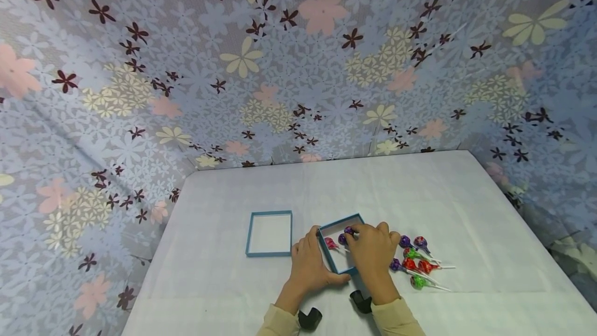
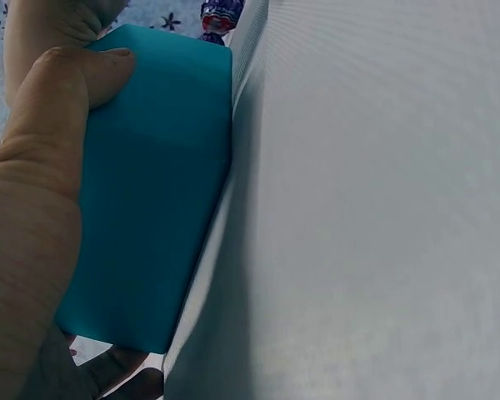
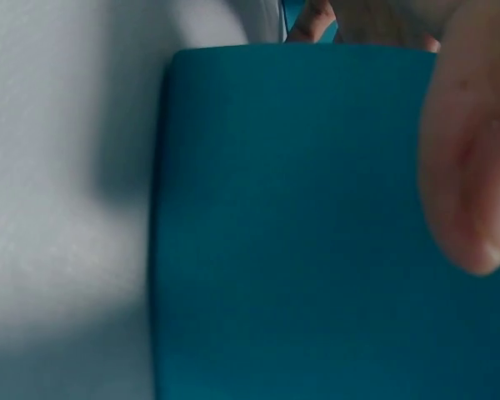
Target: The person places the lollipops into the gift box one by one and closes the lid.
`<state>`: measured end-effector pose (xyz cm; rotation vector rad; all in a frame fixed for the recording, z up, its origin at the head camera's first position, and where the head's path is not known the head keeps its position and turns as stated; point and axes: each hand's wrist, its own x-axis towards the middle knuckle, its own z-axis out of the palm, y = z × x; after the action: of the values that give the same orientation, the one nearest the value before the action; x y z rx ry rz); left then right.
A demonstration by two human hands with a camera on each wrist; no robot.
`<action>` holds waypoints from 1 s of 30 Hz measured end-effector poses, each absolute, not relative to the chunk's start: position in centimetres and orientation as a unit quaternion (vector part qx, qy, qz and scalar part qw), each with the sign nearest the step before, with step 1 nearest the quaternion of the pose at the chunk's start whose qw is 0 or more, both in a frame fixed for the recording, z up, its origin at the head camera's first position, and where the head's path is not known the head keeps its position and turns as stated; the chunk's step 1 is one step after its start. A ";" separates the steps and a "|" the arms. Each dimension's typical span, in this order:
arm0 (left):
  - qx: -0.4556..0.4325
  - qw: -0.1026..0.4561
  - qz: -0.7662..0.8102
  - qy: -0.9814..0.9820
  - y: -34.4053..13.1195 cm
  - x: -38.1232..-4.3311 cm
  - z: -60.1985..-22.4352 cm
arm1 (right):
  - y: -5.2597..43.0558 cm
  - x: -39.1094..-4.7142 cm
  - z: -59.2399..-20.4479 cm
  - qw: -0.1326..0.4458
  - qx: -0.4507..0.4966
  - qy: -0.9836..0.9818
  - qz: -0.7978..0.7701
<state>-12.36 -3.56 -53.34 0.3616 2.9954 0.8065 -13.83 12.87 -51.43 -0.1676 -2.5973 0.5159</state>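
Note:
In the head view, a blue open box (image 1: 327,252) with a white inside sits slightly turned on the table. My left hand (image 1: 309,265) grips it at the left, fingers along the side wall. In the left wrist view, its thumb (image 2: 62,92) presses the blue outer wall. My right hand (image 1: 373,250) reaches in over the box's right side, fingertips pinching a purple-wrapped lollipop (image 1: 349,230). Another purple lollipop (image 1: 342,238) and a pink lollipop (image 1: 330,243) lie inside. The right wrist view has the right thumb (image 3: 475,192) in front of the blue wall.
Several lollipops, among them a green one (image 1: 417,281), a red one (image 1: 425,266) and a purple one (image 1: 404,242), lie loose to the right of the box. A blue-rimmed square lid or tray (image 1: 269,254) lies to the left on the white-covered table (image 1: 210,274). Flowered cloth (image 1: 298,66) hangs behind.

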 end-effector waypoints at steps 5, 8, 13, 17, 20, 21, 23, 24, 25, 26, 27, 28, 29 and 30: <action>0.119 0.007 0.255 0.959 -3.6 -12.4 -53.3 | 12.8 -13.9 -51.3 0.209 -0.071 -0.958 0.183; 0.120 0.003 0.256 0.959 -3.6 -12.4 -53.3 | 12.7 -13.9 -51.2 0.196 -0.070 -0.962 0.179; 0.119 0.002 0.257 0.959 -3.6 -12.4 -53.5 | 12.6 -13.9 -51.1 0.187 -0.064 -0.966 0.166; 0.119 0.005 0.260 0.958 -3.6 -12.4 -53.8 | 12.6 -13.8 -51.1 0.183 -0.063 -0.968 0.159; 0.119 0.004 0.260 0.958 -3.6 -12.5 -53.9 | 12.5 -13.8 -51.2 0.181 -0.062 -0.969 0.157; 0.118 0.005 0.260 0.958 -3.6 -12.5 -54.0 | 12.6 -13.8 -51.2 0.180 -0.061 -0.969 0.157; 0.116 0.007 0.258 0.959 -3.6 -12.5 -54.0 | 12.5 -13.8 -51.2 0.181 -0.060 -0.969 0.157; 0.117 0.007 0.259 0.959 -3.6 -12.5 -54.0 | 12.5 -13.8 -51.2 0.181 -0.061 -0.969 0.157; 0.117 0.007 0.260 0.959 -3.6 -12.4 -54.0 | 12.5 -13.8 -51.2 0.182 -0.061 -0.969 0.157; 0.117 0.007 0.261 0.958 -3.6 -12.4 -54.1 | 12.5 -13.8 -51.2 0.183 -0.060 -0.969 0.158; 0.117 0.007 0.262 0.958 -3.6 -12.4 -54.1 | 12.5 -13.8 -51.2 0.184 -0.060 -0.968 0.158; 0.118 0.005 0.265 0.957 -3.6 -12.4 -54.1 | 12.5 -13.8 -51.2 0.186 -0.060 -0.968 0.159; 0.117 0.006 0.266 0.957 -3.6 -12.5 -54.1 | 12.5 -13.8 -51.2 0.187 -0.060 -0.968 0.159; 0.117 0.007 0.268 0.956 -3.6 -12.5 -54.0 | 12.5 -13.8 -51.2 0.188 -0.060 -0.967 0.159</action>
<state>-12.46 -3.58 -54.04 0.3655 2.9906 0.8374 -13.84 12.52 -51.23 -0.1696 -2.7226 0.4469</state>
